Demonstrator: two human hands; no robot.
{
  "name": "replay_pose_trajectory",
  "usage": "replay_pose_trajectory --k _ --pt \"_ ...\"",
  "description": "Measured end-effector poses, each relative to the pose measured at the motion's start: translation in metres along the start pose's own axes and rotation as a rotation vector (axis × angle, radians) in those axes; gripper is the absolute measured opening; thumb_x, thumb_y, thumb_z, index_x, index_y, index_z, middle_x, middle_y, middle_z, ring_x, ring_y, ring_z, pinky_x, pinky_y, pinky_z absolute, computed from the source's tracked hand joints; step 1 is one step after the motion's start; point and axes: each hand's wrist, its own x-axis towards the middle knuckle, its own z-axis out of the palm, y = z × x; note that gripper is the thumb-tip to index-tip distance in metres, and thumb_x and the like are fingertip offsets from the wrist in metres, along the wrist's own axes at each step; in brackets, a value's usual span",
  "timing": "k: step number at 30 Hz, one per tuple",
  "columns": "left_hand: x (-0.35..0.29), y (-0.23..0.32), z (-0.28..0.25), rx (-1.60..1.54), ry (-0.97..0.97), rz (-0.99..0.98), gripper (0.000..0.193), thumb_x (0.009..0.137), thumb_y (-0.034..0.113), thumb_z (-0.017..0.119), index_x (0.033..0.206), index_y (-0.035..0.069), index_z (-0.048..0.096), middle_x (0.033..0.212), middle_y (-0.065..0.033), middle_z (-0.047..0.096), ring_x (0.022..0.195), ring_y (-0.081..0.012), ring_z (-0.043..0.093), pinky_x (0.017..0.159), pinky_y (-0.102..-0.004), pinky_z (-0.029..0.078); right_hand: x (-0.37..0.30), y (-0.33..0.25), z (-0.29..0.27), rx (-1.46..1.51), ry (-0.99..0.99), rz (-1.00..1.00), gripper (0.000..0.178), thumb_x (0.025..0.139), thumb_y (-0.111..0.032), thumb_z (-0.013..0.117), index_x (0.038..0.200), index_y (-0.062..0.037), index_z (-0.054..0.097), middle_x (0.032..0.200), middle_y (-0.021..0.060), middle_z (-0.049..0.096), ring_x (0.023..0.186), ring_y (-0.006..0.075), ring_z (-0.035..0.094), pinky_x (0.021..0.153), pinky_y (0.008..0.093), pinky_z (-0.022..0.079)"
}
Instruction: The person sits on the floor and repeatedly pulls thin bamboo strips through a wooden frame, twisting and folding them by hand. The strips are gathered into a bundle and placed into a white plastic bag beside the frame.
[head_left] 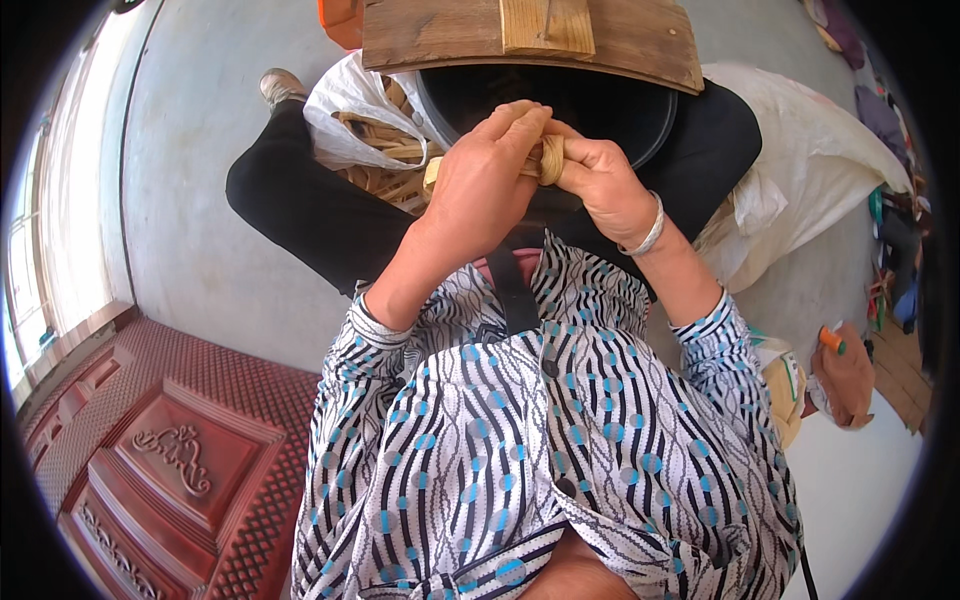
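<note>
My left hand [488, 178] and my right hand [605, 188] meet over a black tub [440, 105] between my knees. Both are closed on a pale tan strip [551, 160] that looks like dried plant fibre. It is looped into a small roll by my right thumb, and another bend of it shows at the left hand's outer edge. The fingers hide much of the strip. Just to the left, a white plastic bag [345, 95] bulges with similar loose strips [385, 140].
A wooden board [440, 35] with a lighter block [548, 25] and a nail lies across the tub's far side. An orange object [342, 20] is behind it. White sacking [810, 150] spreads to the right. A red panelled door [190, 460] is at lower left.
</note>
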Motion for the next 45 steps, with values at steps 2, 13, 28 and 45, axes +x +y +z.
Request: replay_pose_trajectory --k 2,13,28,45 --pt "0.003 0.002 -0.002 -0.009 -0.056 -0.043 0.051 0.075 -0.006 0.056 0.126 -0.005 0.050 0.130 -0.0206 0.051 0.112 -0.0398 0.056 0.092 -0.0382 0.048 -0.002 -0.001 0.001 -0.115 0.078 -0.062 0.019 0.090 -0.001 0.054 0.103 0.0073 0.066 0.124 0.0063 0.057 0.105 0.0121 0.056 0.092 0.0250 0.045" --pt "0.008 0.012 0.018 -0.267 0.075 -0.360 0.027 0.096 0.016 0.046 0.108 -0.004 0.060 0.077 -0.0116 0.062 0.074 -0.0194 0.062 0.067 -0.0323 0.049 0.004 -0.004 0.011 -0.729 0.444 -0.522 0.016 0.081 0.003 0.064 0.096 0.0015 0.069 0.127 0.0132 0.056 0.119 0.0284 0.049 0.096 0.0372 0.043" --pt "-0.042 -0.002 0.004 -0.564 0.025 -0.448 0.031 0.099 0.023 0.048 0.092 -0.003 0.061 0.064 -0.0005 0.051 0.059 -0.0067 0.045 0.052 -0.0255 0.038 0.003 -0.050 -0.046 -0.303 0.310 -0.435 0.022 0.096 -0.014 0.057 0.109 0.0017 0.064 0.111 0.0081 0.063 0.097 0.0128 0.061 0.082 0.0247 0.050" --pt "-0.028 0.001 -0.023 -0.266 -0.318 -0.210 0.008 0.086 0.008 0.063 0.090 0.002 0.065 0.076 -0.0158 0.064 0.067 -0.0335 0.062 0.059 -0.0366 0.049 -0.044 -0.059 -0.030 -1.091 -0.222 -0.095 0.022 0.087 -0.022 0.065 0.076 -0.0038 0.060 0.063 0.0143 0.054 0.057 0.0331 0.056 0.052 0.0394 0.043"
